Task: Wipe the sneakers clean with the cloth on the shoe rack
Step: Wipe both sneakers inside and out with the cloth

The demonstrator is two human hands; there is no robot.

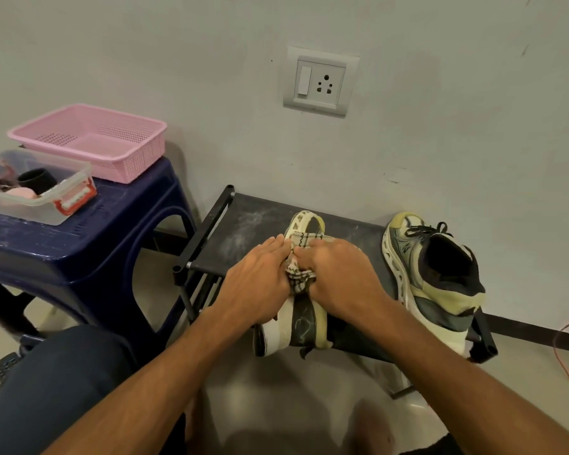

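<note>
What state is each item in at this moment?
Left sneaker: on its side on the rack, under both hands.
Right sneaker: upright, untouched.
Checked cloth: bunched, pressed on the left sneaker.
Left hand: gripping the cloth.
Right hand: gripping the cloth.
Shoe rack: dusty top.
Pink basket: empty.
Clear container: lidless, holding items.

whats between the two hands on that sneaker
In the head view, a bunched checked cloth sits between the left hand and right hand, pressed onto the sneaker on the shoe rack.

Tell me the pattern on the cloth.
Cream with dark checked lines, seen in the head view: the cloth is bunched between both hands on the sneaker.
</note>
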